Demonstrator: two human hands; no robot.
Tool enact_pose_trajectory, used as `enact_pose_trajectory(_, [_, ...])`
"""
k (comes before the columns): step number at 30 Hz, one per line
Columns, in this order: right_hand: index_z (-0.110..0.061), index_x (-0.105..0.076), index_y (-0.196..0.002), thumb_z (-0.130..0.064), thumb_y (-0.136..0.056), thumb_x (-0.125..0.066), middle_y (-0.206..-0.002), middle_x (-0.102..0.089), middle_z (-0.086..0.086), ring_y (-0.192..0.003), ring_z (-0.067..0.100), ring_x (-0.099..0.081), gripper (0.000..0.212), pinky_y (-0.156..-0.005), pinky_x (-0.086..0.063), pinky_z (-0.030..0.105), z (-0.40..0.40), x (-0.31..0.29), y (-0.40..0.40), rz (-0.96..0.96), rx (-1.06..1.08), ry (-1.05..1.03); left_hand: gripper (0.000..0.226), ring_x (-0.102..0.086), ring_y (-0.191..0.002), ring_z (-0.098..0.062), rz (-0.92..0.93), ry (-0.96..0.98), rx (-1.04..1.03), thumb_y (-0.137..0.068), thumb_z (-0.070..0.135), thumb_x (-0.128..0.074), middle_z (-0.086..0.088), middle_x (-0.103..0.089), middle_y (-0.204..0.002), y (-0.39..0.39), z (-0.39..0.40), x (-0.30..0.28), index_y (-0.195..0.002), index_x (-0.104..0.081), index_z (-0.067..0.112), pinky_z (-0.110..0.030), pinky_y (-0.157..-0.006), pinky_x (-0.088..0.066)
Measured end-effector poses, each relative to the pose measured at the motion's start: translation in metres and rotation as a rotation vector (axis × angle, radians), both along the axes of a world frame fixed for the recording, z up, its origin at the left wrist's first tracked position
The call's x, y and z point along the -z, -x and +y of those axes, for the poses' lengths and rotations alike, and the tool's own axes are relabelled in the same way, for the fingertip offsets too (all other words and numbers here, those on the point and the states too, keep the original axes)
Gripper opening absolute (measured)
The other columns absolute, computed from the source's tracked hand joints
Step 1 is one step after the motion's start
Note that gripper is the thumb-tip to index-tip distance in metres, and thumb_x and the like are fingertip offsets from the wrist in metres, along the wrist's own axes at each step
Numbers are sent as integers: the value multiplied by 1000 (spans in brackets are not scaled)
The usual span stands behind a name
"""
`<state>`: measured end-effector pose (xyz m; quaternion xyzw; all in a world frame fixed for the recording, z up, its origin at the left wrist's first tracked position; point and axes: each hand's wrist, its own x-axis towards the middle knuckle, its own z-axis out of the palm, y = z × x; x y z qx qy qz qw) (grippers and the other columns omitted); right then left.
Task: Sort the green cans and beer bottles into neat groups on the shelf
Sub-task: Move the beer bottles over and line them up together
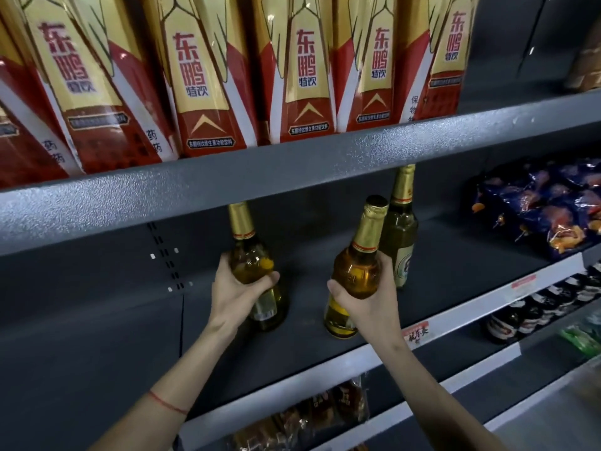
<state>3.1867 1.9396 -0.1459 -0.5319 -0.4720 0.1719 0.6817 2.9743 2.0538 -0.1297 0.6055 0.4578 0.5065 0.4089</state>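
Note:
Three beer bottles with gold foil necks are on the dark grey middle shelf [136, 323]. My left hand [237, 288] grips the left bottle [252, 258] around its body; its base is near the shelf surface. My right hand [370, 304] grips the middle bottle [359, 265], which tilts slightly right and sits near the shelf's front edge. A third bottle [401, 229] with a pale label stands upright just behind the right hand. No green cans are in view.
The upper shelf edge [292, 170] hangs close above the bottle tops, loaded with red and gold drink packs [201, 76]. Blue snack bags [546, 203] lie at the right of the middle shelf. Price strips [455, 317] line its front, with packaged goods [312, 415] below.

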Motion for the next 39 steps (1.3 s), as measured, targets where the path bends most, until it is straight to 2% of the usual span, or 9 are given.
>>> enact_pose_trajectory(3, [-52, -42, -127, -49, -67, -87, -117, -59, -32, -116, -4, -59, 75, -93, -46, 7, -11, -1, 14, -6, -66, -17, 63, -74, -91, 1, -29, -27, -40, -62, 16, -100, 19, -78, -96, 21, -28, -2, -108, -60, 34, -14, -75, -56])
enact_pose_trajectory(11, [-66, -41, -126, -44, -62, -87, -118, -55, -42, -115, -15, -55, 82, -90, -41, -1, -42, -11, 64, -10, -230, -128, 63, -76, -98, -10, -78, -73, -189, -53, 40, -95, 7, -79, -104, 87, -111, -27, -108, -65, 34, -25, -80, -61])
enact_pose_trajectory(15, [-55, -44, -128, -40, -61, -86, -118, -56, -42, -113, -14, -57, 80, -89, -42, 0, -53, -16, 96, -28, -349, -183, 53, -76, -96, -7, -40, -119, -250, -55, 43, -95, 10, -78, -104, 123, -151, -36, -100, -67, 48, -18, -79, -58])
enact_pose_trajectory(18, [-65, -46, -120, -39, -58, -86, -110, -59, -40, -105, -13, -60, 78, -83, -44, 0, -58, -28, 128, -41, -455, -191, 51, -76, -94, -7, -17, -150, -301, -57, 43, -94, 9, -78, -102, 156, -177, -43, -100, -66, 45, -18, -78, -58])
enact_pose_trajectory(21, [-48, -47, -122, -33, -60, -85, -108, -63, -37, -100, -14, -63, 74, -80, -46, 0, -65, -41, 170, -44, -582, -217, 52, -77, -91, -10, -20, -193, -364, -58, 41, -93, 6, -79, -100, 198, -204, -47, -103, -67, 40, -19, -76, -58])
enact_pose_trajectory(24, [-35, -49, -122, -26, -63, -84, -109, -67, -31, -97, -11, -66, 70, -80, -49, 3, -75, -49, 225, -26, -713, -223, 51, -78, -90, -11, 0, -251, -443, -60, 41, -93, 5, -80, -100, 250, -236, -53, -102, -66, 42, -19, -75, -58])
enact_pose_trajectory(33, [-53, -58, -118, -27, -64, -85, -107, -71, -23, -97, -1, -70, 66, -83, -52, 12, -121, -62, 452, -27, -1028, -244, 57, -77, -99, -16, 41, -330, -738, -62, 42, -95, 8, -78, -108, 444, -352, -60, -110, -65, 42, -34, -82, -64])
enact_pose_trajectory(36, [-46, -58, -117, -27, -66, -86, -104, -72, -15, -93, 4, -72, 61, -82, -55, 16, -137, -63, 524, -10, -1154, -213, 64, -76, -100, -25, 23, -330, -857, -61, 43, -97, -1, -78, -108, 503, -391, -57, -115, -64, 27, -50, -86, -63])
enact_pose_trajectory(39, [-44, -58, -115, -31, -66, -86, -101, -72, -13, -91, 7, -72, 58, -81, -56, 18, -151, -65, 589, -3, -1263, -179, 72, -77, -100, -21, 22, -334, -986, -60, 44, -97, 1, -78, -109, 551, -427, -56, -118, -64, 20, -45, -87, -63])
